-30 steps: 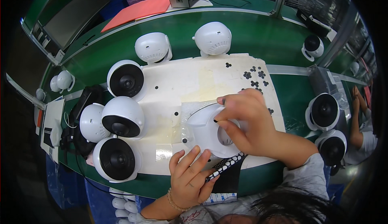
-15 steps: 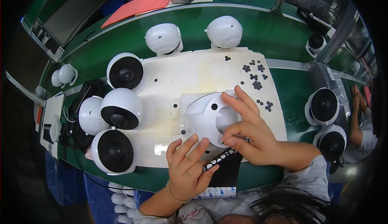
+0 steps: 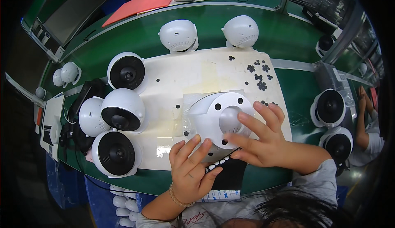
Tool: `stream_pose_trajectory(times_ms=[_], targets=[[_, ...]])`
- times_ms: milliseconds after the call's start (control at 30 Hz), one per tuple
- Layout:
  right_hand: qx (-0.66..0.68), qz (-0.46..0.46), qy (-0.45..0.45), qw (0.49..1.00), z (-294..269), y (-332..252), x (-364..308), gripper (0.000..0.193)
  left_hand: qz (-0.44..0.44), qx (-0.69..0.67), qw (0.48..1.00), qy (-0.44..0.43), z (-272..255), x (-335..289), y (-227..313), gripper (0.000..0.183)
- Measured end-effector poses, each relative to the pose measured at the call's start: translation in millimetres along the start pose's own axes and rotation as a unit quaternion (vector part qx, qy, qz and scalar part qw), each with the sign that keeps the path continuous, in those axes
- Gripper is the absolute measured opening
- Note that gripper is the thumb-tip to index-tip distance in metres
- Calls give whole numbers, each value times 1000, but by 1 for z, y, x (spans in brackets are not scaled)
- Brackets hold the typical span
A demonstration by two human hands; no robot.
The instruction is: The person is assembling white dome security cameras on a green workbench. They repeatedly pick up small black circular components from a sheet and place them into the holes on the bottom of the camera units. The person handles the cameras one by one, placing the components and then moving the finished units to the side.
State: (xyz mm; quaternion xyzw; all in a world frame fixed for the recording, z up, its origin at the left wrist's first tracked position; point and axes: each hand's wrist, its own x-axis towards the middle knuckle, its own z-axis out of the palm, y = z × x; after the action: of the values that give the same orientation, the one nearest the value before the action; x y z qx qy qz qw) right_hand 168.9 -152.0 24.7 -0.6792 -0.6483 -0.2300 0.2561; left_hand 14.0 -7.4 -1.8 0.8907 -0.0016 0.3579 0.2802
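Note:
On a piece of clear bubble wrap lies a white camera housing [image 3: 201, 119], its round hollow facing up. Around its flat rim show three black round pads: an upper-left pad [image 3: 218, 107], an upper-right pad [image 3: 240, 101] and a lower pad [image 3: 224, 142]. My right hand [image 3: 265, 141] has its fingers spread, the index fingertip at the lower pad and the thumb apart from it. My left hand [image 3: 191, 168] pinches a narrow black strip with white round spots [image 3: 218, 164] between thumb and fingers, at the housing's near side.
Black-fronted white cameras [image 3: 119, 153] stand along the left. Two more, a left one [image 3: 178, 35] and a right one [image 3: 241, 31], stand on the green surface behind the cream board [image 3: 164, 69]. Loose black pads [image 3: 262, 85] dot its right side. Other cameras [image 3: 330, 106] stand right, near another person's arm.
My right thumb and index finger have parted, and the hand has drawn back slightly right. The lower pad now shows on the rim. The two cameras at the back have shifted right.

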Motion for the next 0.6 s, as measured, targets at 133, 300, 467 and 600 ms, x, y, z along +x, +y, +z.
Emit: stream_pose_trajectory(times_ms=[133, 300, 467, 600], targets=[[125, 48, 43, 990, -1, -2, -6, 24, -8, -10, 1000, -4, 0, 0, 1, 24], [113, -47, 83, 989, 10, -6, -15, 18, -8, -8, 1000, 3, 1, 1, 2, 24], [175, 27, 88, 980, 6, -11, -8, 14, -8, -10, 1000, 8, 3, -2, 0, 24], [182, 23, 43, 982, 9, -8, -10, 14, -3, -13, 1000, 9, 4, -2, 0, 24]])
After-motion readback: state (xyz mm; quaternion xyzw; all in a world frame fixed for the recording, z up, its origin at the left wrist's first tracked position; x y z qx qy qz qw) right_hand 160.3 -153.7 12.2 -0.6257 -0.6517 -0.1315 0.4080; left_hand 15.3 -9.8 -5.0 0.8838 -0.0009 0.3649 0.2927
